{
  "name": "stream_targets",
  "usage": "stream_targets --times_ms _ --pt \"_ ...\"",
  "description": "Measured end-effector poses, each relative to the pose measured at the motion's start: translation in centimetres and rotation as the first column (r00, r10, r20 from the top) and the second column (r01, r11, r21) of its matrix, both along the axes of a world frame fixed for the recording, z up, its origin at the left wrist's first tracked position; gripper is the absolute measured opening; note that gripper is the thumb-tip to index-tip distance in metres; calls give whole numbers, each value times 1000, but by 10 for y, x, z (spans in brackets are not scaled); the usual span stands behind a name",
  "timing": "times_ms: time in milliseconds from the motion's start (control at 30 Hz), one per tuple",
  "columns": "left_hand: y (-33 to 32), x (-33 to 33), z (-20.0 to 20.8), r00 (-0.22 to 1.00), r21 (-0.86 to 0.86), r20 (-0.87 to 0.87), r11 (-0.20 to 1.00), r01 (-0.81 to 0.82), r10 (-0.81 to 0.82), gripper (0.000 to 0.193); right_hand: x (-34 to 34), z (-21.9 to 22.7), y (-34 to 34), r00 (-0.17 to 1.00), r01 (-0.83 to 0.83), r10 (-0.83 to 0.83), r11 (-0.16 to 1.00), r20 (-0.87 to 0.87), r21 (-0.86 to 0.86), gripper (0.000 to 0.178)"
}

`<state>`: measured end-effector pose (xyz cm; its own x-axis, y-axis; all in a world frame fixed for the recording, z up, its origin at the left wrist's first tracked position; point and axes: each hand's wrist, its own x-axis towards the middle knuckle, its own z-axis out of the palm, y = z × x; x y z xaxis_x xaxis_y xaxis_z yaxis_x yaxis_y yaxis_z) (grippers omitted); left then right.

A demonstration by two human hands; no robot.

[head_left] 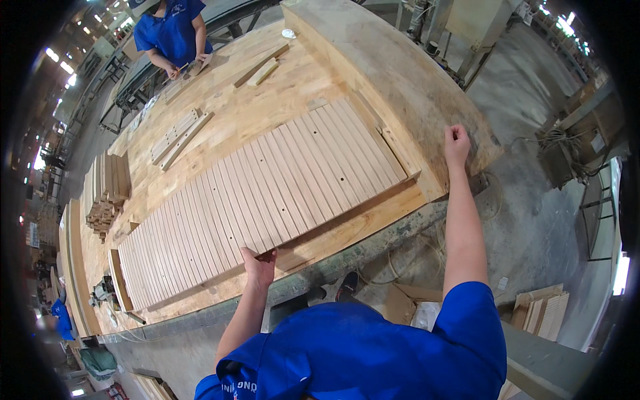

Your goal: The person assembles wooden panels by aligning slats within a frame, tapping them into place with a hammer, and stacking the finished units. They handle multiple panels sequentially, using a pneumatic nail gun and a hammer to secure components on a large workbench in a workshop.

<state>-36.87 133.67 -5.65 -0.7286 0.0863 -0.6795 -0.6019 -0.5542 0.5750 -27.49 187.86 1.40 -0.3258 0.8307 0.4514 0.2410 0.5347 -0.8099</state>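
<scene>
A long slatted wooden panel [267, 183], pale and dotted with small dark holes, lies slantwise on the wooden worktable. At its near edge is my left hand [260, 267], closed on the rim with the thumb on top and the other fingers partly hidden under it. My right hand [457, 143] is raised apart from the panel, in front of the thick wooden ledge [400, 87] at the right. Its fingers are curled together, and whatever they may hold is too small to tell. The panel's right end sits close to a wooden stop along that ledge.
A stack of wooden strips [107, 187] stands at the table's left. Loose strips [180, 140] and two short bars [260, 65] lie beyond the panel. A co-worker in blue [172, 33] handles wood at the far side. An open cardboard box [400, 303] stands on the floor near me.
</scene>
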Motion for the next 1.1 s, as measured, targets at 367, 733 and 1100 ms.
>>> stream_targets --times_ms 367,733,1100 --pt "-15 -1 2 985 69 107 989 128 -135 65 -2 6 -5 1000 -2 4 999 31 -49 20" --pt "-10 1 4 974 3 155 987 164 -162 73 -3 14 -7 972 54 -83 989 220 137 18" --pt "-20 0 8 948 -107 134 947 304 -289 76 -101 25 -78 746 -361 74 880 662 309 26"
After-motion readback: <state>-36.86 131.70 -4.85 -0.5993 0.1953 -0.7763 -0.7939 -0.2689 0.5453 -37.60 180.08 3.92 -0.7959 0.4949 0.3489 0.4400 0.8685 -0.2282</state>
